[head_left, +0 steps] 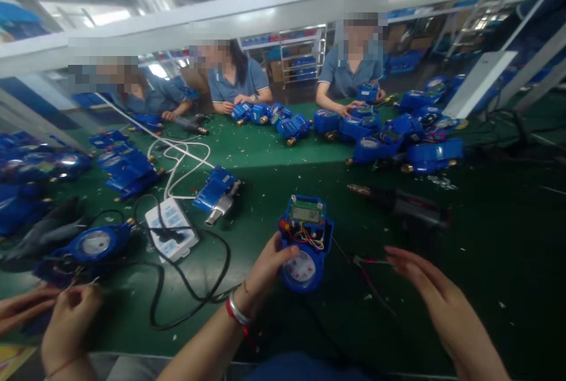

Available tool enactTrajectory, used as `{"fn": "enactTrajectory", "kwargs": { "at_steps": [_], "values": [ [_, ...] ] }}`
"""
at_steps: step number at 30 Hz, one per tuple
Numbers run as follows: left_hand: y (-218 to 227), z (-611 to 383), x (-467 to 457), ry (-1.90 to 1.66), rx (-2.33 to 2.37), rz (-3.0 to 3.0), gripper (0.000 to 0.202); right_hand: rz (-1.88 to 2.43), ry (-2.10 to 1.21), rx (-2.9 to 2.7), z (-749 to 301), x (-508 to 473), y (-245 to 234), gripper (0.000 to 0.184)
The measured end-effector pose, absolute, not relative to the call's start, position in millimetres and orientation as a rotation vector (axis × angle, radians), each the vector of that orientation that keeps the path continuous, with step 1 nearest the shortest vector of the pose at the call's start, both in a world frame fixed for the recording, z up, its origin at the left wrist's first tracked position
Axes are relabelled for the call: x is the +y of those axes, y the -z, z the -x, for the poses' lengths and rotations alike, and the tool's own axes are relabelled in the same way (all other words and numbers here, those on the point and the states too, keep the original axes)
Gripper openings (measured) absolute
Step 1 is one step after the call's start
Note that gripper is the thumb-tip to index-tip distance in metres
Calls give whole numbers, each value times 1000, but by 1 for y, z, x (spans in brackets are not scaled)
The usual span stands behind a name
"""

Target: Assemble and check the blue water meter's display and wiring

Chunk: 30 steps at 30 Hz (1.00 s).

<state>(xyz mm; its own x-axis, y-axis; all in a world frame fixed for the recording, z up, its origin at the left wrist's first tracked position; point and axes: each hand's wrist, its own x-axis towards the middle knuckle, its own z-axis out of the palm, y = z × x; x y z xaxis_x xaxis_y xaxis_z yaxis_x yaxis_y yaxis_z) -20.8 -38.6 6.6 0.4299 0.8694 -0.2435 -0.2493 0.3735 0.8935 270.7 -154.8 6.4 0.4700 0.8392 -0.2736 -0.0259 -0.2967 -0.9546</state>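
Observation:
My left hand (274,266) is wrapped around the side of a blue water meter (315,279), its thumb lying over the round dial. The meter's upper housing is uncovered, showing a green circuit board with a small display (305,213) and a tangle of red, yellow and white wires (312,236). To the right, my right hand (427,281) is stretched out with its fingers extended and somewhat blurred. Its fingertips reach the red handle of a pair of thin pliers (367,269) on the green table; whether they touch it I cannot tell.
A heat gun (404,207) lies beyond my right hand. Left of the meter are a white power strip (171,229), looping black cable (227,260) and another blue meter (214,189). A co-worker's hands (71,310) work at lower left. Several meters (431,154) and people line the far side.

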Motion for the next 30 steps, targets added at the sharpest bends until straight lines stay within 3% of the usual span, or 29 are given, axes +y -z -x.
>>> {"fn": "enactTrajectory", "kwargs": {
  "at_steps": [3,8,17,30],
  "values": [
    [-6,8,-58,-757,762,-906,53,1529,-1036,-1075,-229,-121,-34,42],
    [-4,1,-73,-732,781,-879,51,1394,-1084,-1216,-200,-100,-57,40],
    [-2,1,-70,-749,842,-861,49,1288,-940,-1369,-194,-105,-53,37],
    [-1,0,-70,-759,862,-853,46,1304,-1075,-1262,-198,-100,-49,37]
  ]
}}
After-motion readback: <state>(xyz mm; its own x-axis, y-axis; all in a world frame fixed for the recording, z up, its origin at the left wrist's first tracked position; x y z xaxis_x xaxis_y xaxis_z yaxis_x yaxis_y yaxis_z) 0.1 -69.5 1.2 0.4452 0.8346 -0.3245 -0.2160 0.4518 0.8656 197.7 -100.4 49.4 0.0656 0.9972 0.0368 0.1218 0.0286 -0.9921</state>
